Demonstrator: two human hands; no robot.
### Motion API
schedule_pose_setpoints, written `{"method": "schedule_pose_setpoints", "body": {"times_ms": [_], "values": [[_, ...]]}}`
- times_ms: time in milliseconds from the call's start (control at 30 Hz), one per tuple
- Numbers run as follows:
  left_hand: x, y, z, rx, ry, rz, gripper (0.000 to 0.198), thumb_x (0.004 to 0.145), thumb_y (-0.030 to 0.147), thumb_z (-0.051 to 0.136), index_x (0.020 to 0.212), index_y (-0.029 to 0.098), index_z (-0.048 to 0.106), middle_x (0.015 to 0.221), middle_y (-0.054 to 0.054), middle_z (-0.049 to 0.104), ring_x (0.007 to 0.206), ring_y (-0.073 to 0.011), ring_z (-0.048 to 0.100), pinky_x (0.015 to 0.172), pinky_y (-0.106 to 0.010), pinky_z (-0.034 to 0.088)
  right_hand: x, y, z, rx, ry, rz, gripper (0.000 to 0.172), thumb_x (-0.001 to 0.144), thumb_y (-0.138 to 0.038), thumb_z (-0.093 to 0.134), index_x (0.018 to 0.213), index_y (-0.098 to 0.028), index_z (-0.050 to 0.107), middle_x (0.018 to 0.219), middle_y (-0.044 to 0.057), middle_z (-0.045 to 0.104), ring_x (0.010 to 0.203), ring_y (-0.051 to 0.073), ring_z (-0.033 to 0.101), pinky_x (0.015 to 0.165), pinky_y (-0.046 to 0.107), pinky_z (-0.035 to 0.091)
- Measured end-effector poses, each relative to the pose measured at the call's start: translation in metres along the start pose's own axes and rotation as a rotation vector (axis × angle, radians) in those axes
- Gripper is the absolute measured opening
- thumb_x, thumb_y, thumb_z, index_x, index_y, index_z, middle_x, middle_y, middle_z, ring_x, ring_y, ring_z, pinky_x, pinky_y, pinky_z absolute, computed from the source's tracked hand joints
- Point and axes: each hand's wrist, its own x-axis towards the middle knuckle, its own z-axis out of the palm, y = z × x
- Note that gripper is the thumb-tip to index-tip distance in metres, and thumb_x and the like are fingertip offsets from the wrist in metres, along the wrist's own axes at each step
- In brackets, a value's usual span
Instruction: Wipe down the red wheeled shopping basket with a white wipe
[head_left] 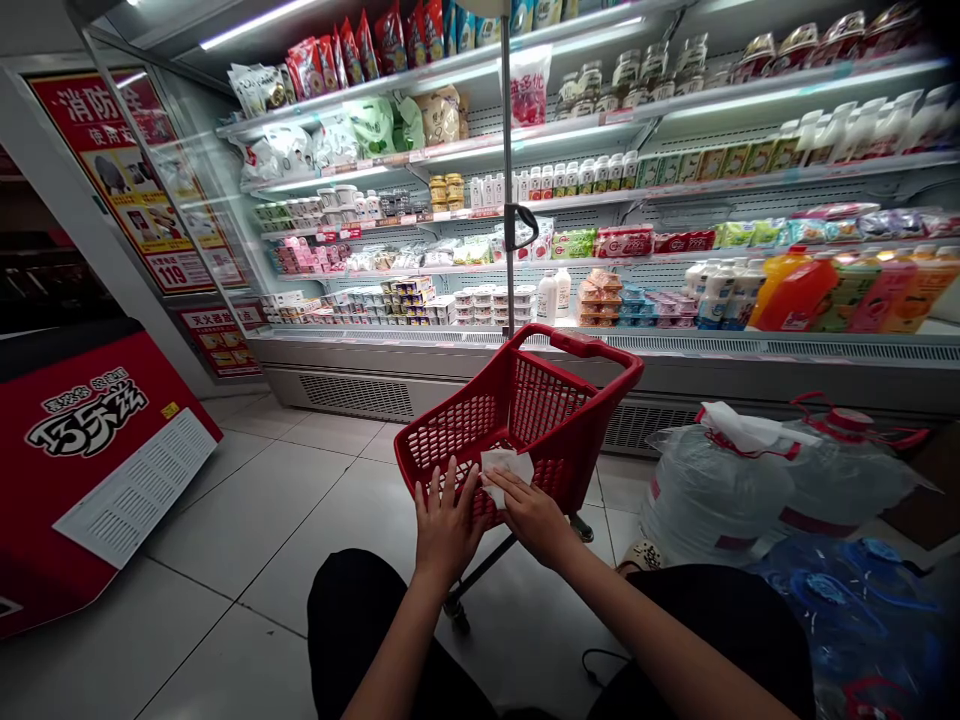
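A red plastic shopping cart (559, 450) with lattice walls stands in front of my knees. My left hand (444, 530) rests with spread fingers against the near side of its basket. A white wipe (508, 472) lies against the same side, just right of the left hand. My right hand (531, 515) presses the wipe onto the basket with its fingers over it. The palm side of the right hand is hidden. Both hands are close together, the left one holding nothing.
An open-front refrigerated display (450, 345) full of drinks and packaged food runs behind the cart. On the right stand large clear water jugs (720, 485) and blue water bottles (847, 600). A red freezer (112, 450) is on the left. A black cord (600, 655) lies on the tiled floor.
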Motion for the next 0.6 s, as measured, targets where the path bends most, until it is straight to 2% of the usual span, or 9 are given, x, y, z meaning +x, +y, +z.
{"method": "schedule_pose_setpoints", "body": {"times_ms": [100,167,300,433,500,600], "values": [[-0.001,-0.003,0.001,-0.010,-0.006,0.004,0.076,0.095,0.039,0.064,0.163,0.035,0.031,0.171,-0.006,0.028,0.155,-0.0410,0.027,0.122,-0.067,0.026,0.001,0.006,0.002,-0.023,-0.012,-0.051,0.060,0.098,-0.010,0.047,0.157,-0.017,0.043,0.157,0.011,0.051,0.149,0.022,0.043,0.114,0.040,0.049],[-0.001,-0.004,0.000,-0.015,-0.006,0.009,0.074,0.096,0.038,0.064,0.163,0.034,0.033,0.171,-0.006,0.026,0.155,-0.0410,0.027,0.122,-0.066,0.026,-0.001,0.024,-0.001,-0.061,-0.023,-0.055,0.058,0.098,-0.010,0.046,0.156,-0.018,0.046,0.157,0.010,0.052,0.148,0.022,0.045,0.112,0.040,0.050],[-0.002,-0.006,-0.002,-0.031,-0.011,0.016,0.070,0.098,0.037,0.061,0.163,0.035,0.033,0.172,-0.006,0.023,0.156,-0.0404,0.027,0.122,-0.064,0.028,-0.009,0.088,-0.028,-0.177,0.004,0.077,0.052,0.102,-0.015,0.041,0.152,-0.019,0.052,0.154,0.010,0.055,0.144,0.024,0.050,0.108,0.042,0.053],[-0.001,-0.006,-0.005,-0.043,-0.019,0.020,0.069,0.099,0.036,0.059,0.163,0.034,0.033,0.172,-0.007,0.022,0.155,-0.0398,0.028,0.122,-0.064,0.029,-0.016,0.149,-0.065,-0.274,0.074,0.182,0.050,0.106,-0.023,0.036,0.153,-0.018,0.051,0.155,0.009,0.054,0.147,0.025,0.046,0.111,0.043,0.051],[-0.001,-0.004,-0.005,-0.048,-0.020,0.025,0.069,0.099,0.036,0.059,0.163,0.034,0.032,0.172,-0.007,0.022,0.155,-0.0396,0.029,0.121,-0.064,0.029,-0.017,0.162,-0.074,-0.295,0.110,0.224,0.050,0.107,-0.026,0.035,0.154,-0.018,0.049,0.155,0.009,0.054,0.147,0.025,0.046,0.114,0.045,0.048],[-0.002,-0.001,-0.004,-0.051,-0.018,0.030,0.072,0.099,0.037,0.060,0.164,0.034,0.030,0.172,-0.008,0.022,0.155,-0.0393,0.029,0.122,-0.064,0.028,-0.016,0.158,-0.068,-0.279,0.148,0.272,0.049,0.107,-0.027,0.034,0.153,-0.017,0.050,0.152,0.011,0.057,0.148,0.025,0.045,0.118,0.047,0.044]]}}
